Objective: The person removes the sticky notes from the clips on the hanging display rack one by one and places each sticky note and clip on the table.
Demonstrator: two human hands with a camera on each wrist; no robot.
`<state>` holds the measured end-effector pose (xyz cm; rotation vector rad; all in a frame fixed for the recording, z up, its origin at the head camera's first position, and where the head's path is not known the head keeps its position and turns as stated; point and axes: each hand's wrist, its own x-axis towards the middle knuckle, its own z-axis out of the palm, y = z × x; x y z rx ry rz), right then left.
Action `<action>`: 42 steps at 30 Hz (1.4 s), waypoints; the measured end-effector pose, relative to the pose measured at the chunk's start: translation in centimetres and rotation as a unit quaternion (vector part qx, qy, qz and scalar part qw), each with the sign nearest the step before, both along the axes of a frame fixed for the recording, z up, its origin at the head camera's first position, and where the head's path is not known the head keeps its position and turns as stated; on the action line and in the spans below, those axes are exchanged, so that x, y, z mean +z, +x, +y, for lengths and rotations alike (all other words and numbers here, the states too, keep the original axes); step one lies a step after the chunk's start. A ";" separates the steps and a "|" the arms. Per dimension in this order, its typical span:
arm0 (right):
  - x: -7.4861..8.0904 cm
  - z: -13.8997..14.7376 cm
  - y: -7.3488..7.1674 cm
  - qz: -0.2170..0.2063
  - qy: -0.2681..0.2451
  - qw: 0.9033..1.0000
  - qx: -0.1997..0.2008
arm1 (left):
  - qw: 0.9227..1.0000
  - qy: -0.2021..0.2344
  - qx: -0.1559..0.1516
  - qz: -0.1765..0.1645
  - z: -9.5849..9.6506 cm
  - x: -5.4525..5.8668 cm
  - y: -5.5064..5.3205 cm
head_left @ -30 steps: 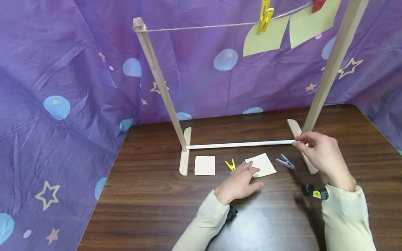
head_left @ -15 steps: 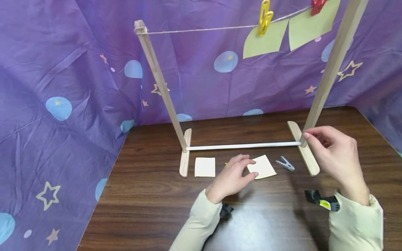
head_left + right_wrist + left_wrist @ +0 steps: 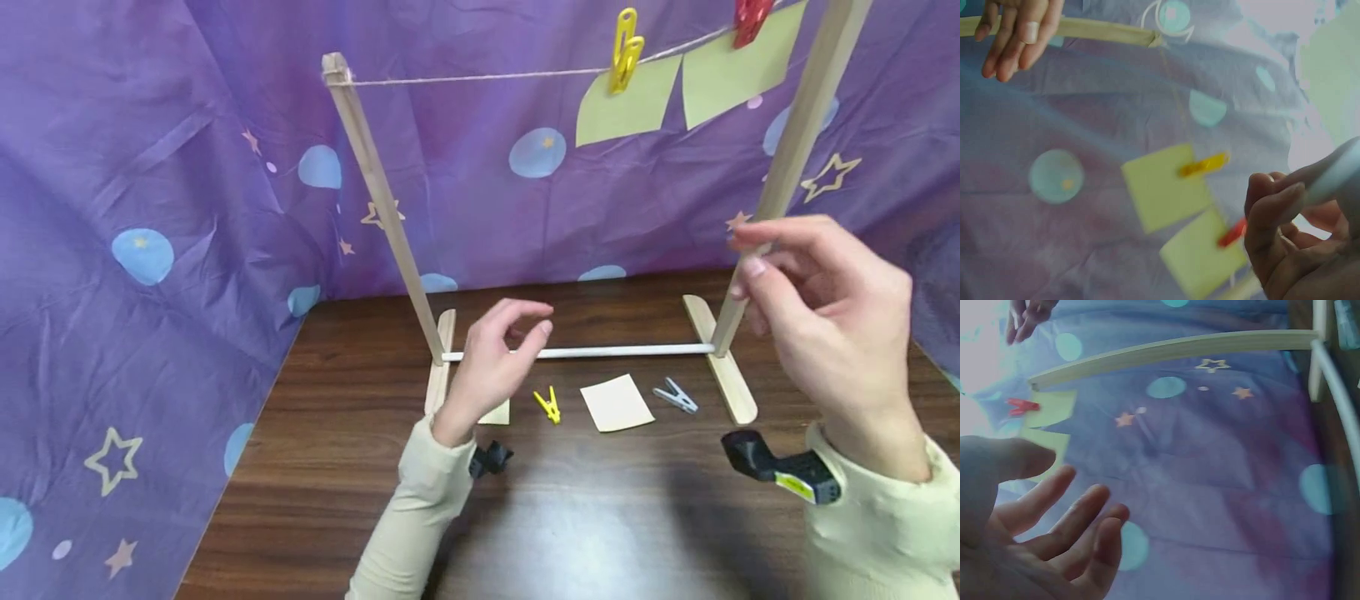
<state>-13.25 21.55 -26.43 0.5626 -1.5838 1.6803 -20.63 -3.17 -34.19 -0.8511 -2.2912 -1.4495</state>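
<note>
My left hand (image 3: 491,362) is raised over the table, fingers relaxed and bent with nothing between them. It partly hides a pale square note (image 3: 495,414). My right hand (image 3: 832,325) is lifted in front of the right wooden post (image 3: 802,133), its fingers loosely curled around nothing visible. A white rod (image 3: 622,351) spans the feet of the wooden stand. Before it lie a yellow clothespin (image 3: 549,406), another pale note (image 3: 617,403) and a grey clothespin (image 3: 677,395). Two yellow-green notes (image 3: 1169,187) hang from the string, pinned by yellow (image 3: 626,54) and red (image 3: 750,21) clothespins.
The string (image 3: 480,77) runs from the top of the left wooden post (image 3: 382,200) towards the upper right. A purple cloth (image 3: 480,208) with stars and blue spots hangs behind the stand. The brown table (image 3: 300,500) carries everything. Each wrist wears a black strap (image 3: 780,467).
The right hand has left the right end of the white rod and risen. My left hand has lifted away from the notes and moved left, uncovering the yellow clothespin.
</note>
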 end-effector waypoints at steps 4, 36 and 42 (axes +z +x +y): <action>4.1 -1.1 -2.1 0.022 0.000 0.999 0.029 | 0.998 0.060 -0.006 -0.012 0.3 3.0 -1.4; 12.4 -4.1 -11.5 -0.140 0.179 0.974 -0.029 | 0.842 0.400 -0.175 -0.318 9.7 12.0 -9.4; 12.5 -4.0 -11.6 -0.149 0.184 0.971 -0.035 | 0.837 0.414 -0.168 -0.316 9.9 12.0 -9.5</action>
